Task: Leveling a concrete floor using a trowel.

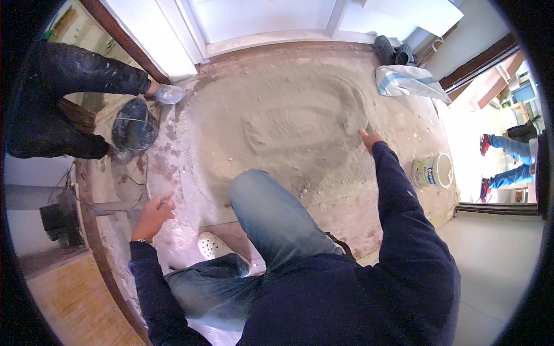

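A wide heap of grey powder, perhaps dry mortar (288, 124), lies spread over the floor before me, with curved marks drawn through it. My right hand (371, 140) is closed round the handle end of a trowel (355, 122), its dusty blade resting at the heap's right side. The handle itself is mostly hidden by my fingers. Off to the left, my left hand (156, 217) hovers above the dusty floor with its fingers apart and nothing in them. My bent knee (259, 196) comes up between my arms at the heap's near edge.
A person in dark, splashed trousers (86, 75) stands at the left, beside a black bucket (135, 128). A white bucket (433, 172) stands at the right. A white sack (411, 81) and dark shoes (393, 52) lie at the far right. A cable (109, 209) runs along the left.
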`<control>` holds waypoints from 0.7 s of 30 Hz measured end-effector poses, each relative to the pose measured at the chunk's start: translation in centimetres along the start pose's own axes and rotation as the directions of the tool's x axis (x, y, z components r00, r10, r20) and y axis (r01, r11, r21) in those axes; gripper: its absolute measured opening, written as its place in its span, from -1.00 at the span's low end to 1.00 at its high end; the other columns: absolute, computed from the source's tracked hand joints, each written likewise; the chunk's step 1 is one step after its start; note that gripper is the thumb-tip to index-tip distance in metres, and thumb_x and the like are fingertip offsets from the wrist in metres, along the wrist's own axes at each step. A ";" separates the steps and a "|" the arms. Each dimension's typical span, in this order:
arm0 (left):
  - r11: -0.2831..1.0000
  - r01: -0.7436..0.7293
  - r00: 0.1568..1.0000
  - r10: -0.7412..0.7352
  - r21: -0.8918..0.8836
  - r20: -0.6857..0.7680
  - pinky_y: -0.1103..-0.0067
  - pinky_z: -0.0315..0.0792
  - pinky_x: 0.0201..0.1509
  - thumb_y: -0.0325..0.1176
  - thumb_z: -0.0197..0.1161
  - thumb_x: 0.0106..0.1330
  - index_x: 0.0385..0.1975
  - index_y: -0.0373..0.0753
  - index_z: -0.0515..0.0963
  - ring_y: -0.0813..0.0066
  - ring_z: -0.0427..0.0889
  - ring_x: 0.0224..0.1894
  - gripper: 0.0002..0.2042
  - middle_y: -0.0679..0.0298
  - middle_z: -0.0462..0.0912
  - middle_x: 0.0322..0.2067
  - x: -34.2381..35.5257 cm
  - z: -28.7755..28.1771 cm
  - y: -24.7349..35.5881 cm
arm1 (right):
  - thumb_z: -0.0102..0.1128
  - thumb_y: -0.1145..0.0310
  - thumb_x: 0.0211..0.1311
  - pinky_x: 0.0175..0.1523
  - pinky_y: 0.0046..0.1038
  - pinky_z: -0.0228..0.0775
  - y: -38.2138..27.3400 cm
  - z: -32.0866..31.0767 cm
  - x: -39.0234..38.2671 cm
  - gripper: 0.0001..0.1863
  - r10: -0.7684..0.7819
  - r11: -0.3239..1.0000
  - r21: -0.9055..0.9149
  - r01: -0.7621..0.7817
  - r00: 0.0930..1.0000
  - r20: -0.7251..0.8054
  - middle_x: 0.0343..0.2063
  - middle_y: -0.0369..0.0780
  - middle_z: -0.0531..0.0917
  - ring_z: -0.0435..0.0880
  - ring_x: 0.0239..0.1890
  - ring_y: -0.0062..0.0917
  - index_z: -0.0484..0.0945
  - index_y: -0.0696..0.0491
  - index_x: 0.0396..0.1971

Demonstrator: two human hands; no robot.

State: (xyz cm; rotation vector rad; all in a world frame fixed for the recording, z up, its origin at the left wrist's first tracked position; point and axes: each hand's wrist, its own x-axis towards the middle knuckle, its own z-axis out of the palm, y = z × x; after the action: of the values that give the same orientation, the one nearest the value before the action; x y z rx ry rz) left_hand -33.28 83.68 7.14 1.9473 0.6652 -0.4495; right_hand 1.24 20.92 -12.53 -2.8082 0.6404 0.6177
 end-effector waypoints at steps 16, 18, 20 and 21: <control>0.992 0.123 0.989 -0.126 -0.039 -0.077 0.62 0.41 -0.31 -0.02 0.17 0.30 0.13 -0.35 0.37 0.50 0.62 -0.36 -0.44 0.16 0.64 -0.23 -1.0 -2.0 -5.7 | -0.28 0.24 0.35 0.23 -0.15 0.25 -2.4 9.1 -7.3 -0.54 -0.209 0.977 0.030 0.210 0.977 -0.048 0.07 0.05 0.48 0.42 0.17 -0.10 0.31 0.01 0.20; 0.996 0.085 0.996 -0.085 -0.012 -0.037 0.61 0.43 -0.30 -0.03 0.17 0.31 0.10 -0.38 0.40 0.47 0.62 -0.37 -0.45 0.14 0.63 -0.22 -1.5 -2.5 -4.8 | -0.26 0.28 0.32 0.25 -0.16 0.24 1.1 11.1 -6.8 -0.50 -0.309 0.942 0.106 0.318 0.946 -0.095 0.14 0.04 0.42 0.40 0.19 -0.12 0.23 -0.08 0.27; 0.998 0.055 0.994 -0.054 0.009 -0.095 0.57 0.45 -0.26 -0.06 0.17 0.30 0.08 -0.39 0.42 0.43 0.61 -0.37 -0.47 0.12 0.62 -0.23 -1.8 -1.9 -4.0 | -0.24 0.24 0.35 0.20 -0.16 0.29 2.8 9.5 -8.1 -0.47 -0.320 0.943 0.058 0.328 0.941 -0.108 0.09 0.04 0.48 0.48 0.12 -0.13 0.15 -0.18 0.33; 0.995 0.098 0.985 -0.096 0.003 -0.142 0.57 0.45 -0.26 -0.06 0.17 0.30 0.08 -0.39 0.42 0.43 0.61 -0.37 -0.47 0.12 0.62 -0.23 -2.4 -2.1 -4.4 | -0.12 0.24 0.36 0.08 -0.17 0.36 1.3 8.5 -11.3 -0.53 -0.359 0.933 -0.019 0.360 0.926 -0.115 0.03 0.03 0.52 0.52 0.04 -0.07 0.24 -0.09 0.26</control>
State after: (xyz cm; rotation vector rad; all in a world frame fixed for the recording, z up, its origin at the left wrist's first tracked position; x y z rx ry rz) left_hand -37.83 86.57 6.41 1.9749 0.8530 -0.3772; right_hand -11.59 26.26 -15.30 -2.8677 0.1298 0.3826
